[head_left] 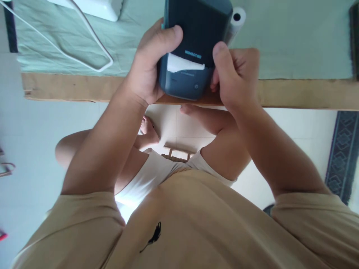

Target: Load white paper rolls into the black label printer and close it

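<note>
Printer (193,37) — blue "NIIMBOT" lettering (193,54)

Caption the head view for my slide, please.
Left hand grips a dark device, right hand at its edge, white strip across its front.

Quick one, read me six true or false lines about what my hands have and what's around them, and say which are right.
1. The left hand holds a dark device. True.
2. The left hand covers the device's power button. False: the button is in plain view.
3. A cable lies to the right of the device. False: the white cable lies to its left.
4. A white strip shows on the device. True.
5. A white roll is seen at the device's right edge. True.
6. The cloth is bright red. False: the cloth is pale green.
</note>
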Motion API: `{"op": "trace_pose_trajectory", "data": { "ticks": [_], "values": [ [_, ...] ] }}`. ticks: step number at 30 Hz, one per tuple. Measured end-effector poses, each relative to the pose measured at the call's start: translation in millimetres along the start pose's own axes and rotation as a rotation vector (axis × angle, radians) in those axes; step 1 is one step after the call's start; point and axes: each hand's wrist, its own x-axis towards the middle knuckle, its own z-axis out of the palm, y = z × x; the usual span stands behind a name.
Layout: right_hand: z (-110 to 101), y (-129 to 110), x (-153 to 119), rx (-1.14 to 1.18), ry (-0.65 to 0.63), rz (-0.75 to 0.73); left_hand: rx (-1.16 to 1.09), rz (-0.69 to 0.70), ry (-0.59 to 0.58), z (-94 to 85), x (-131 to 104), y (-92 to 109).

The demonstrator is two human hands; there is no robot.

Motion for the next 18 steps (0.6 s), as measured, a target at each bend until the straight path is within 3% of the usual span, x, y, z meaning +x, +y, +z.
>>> {"op": "trace_pose_trajectory", "data": {
  "ticks": [10,13,14,18],
  "values": [
    [-2.4,-0.2,-5.8,0.025,-0.003,0.007,0.101,-0.006,0.046,-10.7,3.2,-0.5],
    [-2.9,-0.7,-6.7,0.018,0.009,-0.008,0.057,0.043,0.074,-9.9,2.5,-2.0],
    [-3.0,-0.3,-6.7,0.017,0.011,-0.013,0.059,0.086,0.132,-9.9,2.3,-2.6],
    [-2.1,2.0,-7.1,0.016,0.04,-0.03,0.09,0.032,0.044,-6.5,1.7,-4.1]
  ]
}}
